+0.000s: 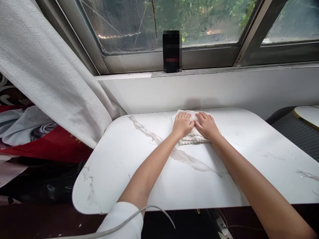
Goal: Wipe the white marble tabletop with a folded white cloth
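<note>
While left hand point(183, 124), right hand point(206, 124) press cloth point(195, 136), unclenched, scalloped edge point(194, 141) faces nearward; long axis unclear.

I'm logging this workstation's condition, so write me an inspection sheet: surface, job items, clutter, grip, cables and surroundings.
Surface: white table with grey-brown marbling and rounded corners.
Job items: folded off-white cloth, lying near the table's window-side edge.
Clutter: grey fabric and red fabric piled left of the table.
Grip: left hand and right hand side by side on the cloth, palms down, fingers spread over it.
Cables: pale cable looping over the white sleeve; thin cable below the table's near edge.
Surroundings: window ahead, blurred black object at its sill, pale curtain at left.
</note>
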A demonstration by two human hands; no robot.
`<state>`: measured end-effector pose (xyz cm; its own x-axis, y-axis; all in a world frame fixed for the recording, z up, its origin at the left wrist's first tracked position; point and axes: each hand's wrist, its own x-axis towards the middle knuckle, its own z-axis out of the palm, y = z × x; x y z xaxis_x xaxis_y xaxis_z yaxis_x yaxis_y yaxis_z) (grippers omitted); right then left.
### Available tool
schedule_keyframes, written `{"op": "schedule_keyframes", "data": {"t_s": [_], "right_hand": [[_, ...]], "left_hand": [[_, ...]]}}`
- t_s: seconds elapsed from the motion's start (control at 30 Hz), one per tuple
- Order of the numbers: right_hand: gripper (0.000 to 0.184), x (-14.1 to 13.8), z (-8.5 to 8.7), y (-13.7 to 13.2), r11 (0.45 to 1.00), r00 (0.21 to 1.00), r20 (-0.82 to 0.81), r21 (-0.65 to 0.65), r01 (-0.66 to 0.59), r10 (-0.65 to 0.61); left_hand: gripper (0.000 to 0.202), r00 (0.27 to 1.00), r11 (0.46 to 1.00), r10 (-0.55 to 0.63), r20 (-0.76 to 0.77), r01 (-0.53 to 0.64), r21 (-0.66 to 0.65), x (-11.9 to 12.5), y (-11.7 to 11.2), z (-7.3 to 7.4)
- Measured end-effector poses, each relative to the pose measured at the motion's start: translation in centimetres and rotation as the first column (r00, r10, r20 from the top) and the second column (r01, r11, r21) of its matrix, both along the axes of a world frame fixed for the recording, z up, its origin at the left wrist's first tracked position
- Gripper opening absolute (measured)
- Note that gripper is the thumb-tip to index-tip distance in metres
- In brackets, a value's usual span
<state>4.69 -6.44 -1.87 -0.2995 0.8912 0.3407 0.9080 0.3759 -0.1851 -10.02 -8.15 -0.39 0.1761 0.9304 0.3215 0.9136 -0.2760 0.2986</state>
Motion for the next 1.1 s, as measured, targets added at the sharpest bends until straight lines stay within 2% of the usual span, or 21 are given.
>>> {"op": "schedule_keyframes", "data": {"t_s": [0.33, 0.67, 0.93, 1.1], "right_hand": [[0.05, -0.8, 0.1, 3.1, 1.0, 1.0, 0.008, 0.006, 0.005, -0.005], [0.05, -2.1, -0.2, 4.9, 0.999, 1.0, -0.006, 0.044, 0.006, -0.005], [0.051, -2.4, -0.3, 5.4, 0.999, 0.999, 0.031, 0.041, -0.02, 0.019], [0.053, -2.6, -0.2, 4.3, 1.0, 0.999, 0.028, 0.018, -0.021, 0.021]], "left_hand": [[0.03, 0.999, 1.0, 0.013, 0.031, -0.013, 0.01, -0.6, 2.9, -0.1], [0.029, 0.999, 1.0, 0.022, 0.03, -0.022, 0.003, -1.9, 4.5, 0.1], [0.026, 0.998, 0.999, 0.049, 0.047, -0.05, 0.023, -2.2, 4.4, -0.2], [0.029, 0.998, 0.998, 0.06, 0.035, -0.062, 0.033, -2.4, 3.3, -0.3]]}}
